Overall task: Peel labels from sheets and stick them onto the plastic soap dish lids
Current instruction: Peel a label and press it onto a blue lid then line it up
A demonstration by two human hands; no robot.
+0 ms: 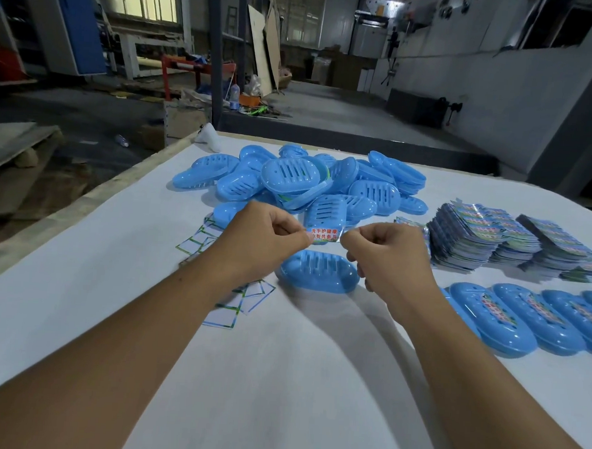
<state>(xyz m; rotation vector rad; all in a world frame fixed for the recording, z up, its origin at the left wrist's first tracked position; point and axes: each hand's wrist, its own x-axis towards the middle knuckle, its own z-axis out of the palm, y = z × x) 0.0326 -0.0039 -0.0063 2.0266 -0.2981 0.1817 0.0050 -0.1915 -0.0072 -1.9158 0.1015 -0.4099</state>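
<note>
Label (325, 235) pinched between left hand (263, 238) and right hand (389, 253), above lid (319, 272).

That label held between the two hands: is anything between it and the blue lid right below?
Nothing visible. The label is stretched between the left hand and right hand, above the lone lid, whose top is bare.

Red Chinese characters in two lines, 洗手护健康 above what looks like 你我共参与, stand on the small clear rectangular sticker (325, 235) pinched between the left hand (263, 238) and right hand (385, 253). Printing on the label-sheet stacks (486, 239), right of the pinch, is too small to read.
</note>
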